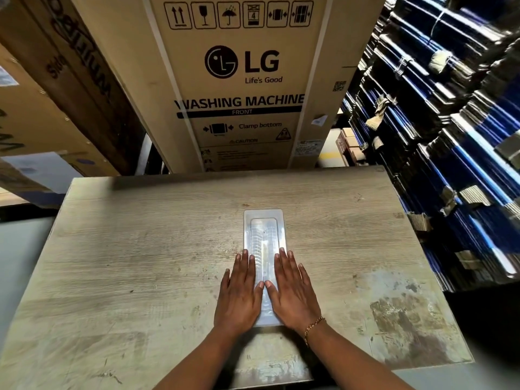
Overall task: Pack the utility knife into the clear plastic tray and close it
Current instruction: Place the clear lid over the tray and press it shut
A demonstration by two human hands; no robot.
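Note:
A long clear plastic tray (264,235) lies lengthwise on the wooden table (140,249), its lid down flat. Both hands rest palm-down on its near half. My left hand (240,294) covers the left flange and my right hand (294,291) covers the right flange, thumbs almost meeting over the middle. Fingers are flat and slightly apart, not gripping. A pale ribbed shape shows through the plastic in the tray's raised centre; I cannot tell whether it is the utility knife.
A tall cardboard washing-machine box (239,80) stands just behind the table's far edge. More cartons (50,94) lean at the left. Stacks of dark blue flat-packed bundles (450,136) rise along the right side.

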